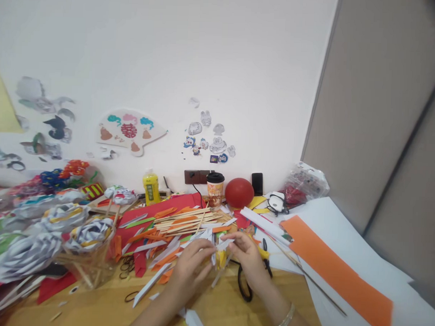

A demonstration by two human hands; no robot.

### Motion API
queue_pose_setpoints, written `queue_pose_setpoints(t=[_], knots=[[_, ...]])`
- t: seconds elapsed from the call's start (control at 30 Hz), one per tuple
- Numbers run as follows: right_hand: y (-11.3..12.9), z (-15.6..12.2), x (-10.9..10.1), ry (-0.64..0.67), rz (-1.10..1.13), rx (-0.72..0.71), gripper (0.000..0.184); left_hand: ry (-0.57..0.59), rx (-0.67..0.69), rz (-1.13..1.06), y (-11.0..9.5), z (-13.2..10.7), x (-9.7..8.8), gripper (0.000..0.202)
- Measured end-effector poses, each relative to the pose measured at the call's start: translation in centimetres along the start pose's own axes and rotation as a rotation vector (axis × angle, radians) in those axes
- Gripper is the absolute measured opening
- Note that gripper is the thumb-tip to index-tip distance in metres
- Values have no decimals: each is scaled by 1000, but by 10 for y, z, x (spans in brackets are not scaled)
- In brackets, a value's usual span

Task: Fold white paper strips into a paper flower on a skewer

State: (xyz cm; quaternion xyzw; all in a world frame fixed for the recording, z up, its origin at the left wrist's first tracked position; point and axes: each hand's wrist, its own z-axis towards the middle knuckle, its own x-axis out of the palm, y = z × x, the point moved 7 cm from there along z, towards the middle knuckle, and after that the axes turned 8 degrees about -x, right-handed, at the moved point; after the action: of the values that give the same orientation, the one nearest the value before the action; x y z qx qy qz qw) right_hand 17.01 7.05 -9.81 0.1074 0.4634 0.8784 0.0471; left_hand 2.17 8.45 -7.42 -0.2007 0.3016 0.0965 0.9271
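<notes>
Over the front of the wooden table (116, 307), my right hand (248, 259) pinches a folded white paper strip (226, 244) between thumb and fingers. My left hand (192, 264) is bent inward beside it, its fingertips closed at the left side of the white paper; how firmly they grip is hard to see. Yellow paper pieces (221, 259) show between and below the hands. Close to my right hand lie black-handled scissors (245, 285), partly hidden by it. Behind my hands spreads a pile of orange, white and green folded paper strips (158, 237).
Wooden sticks (187, 221) lie on the pile. A paper cup (215, 190), a red balloon (239, 193) and a yellow bottle (151, 187) stand by the wall. Striped paper balls (90, 234) on sticks fill the left. Orange paper (342, 276) and white sheets (388, 273) cover the right.
</notes>
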Motion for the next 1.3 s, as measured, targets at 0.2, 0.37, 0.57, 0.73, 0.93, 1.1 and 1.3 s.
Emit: queue_pose_setpoints(t=[0.2,0.37,0.57,0.73,0.93,1.1,1.3], knots=[[24,-4,12,127,-253,-190,13,-71,3,21,-3,1,-3,16],[39,-9,21,211,-387,-333,15,-7,-109,54,12,-1,3,22],[21,-5,0,-74,-159,-116,14,-4,-232,-13,31,-3,6,23],[8,-6,2,-50,-65,-48,17,-158,-221,-100,23,-1,-8,14],[-13,-4,-1,-26,-133,-1,20,-226,-269,-123,17,0,-19,9],[2,-6,4,81,-348,-165,22,-196,-97,-149,4,1,-20,7],[15,-17,35,271,-522,-307,20,-187,-118,-205,3,0,-16,9]])
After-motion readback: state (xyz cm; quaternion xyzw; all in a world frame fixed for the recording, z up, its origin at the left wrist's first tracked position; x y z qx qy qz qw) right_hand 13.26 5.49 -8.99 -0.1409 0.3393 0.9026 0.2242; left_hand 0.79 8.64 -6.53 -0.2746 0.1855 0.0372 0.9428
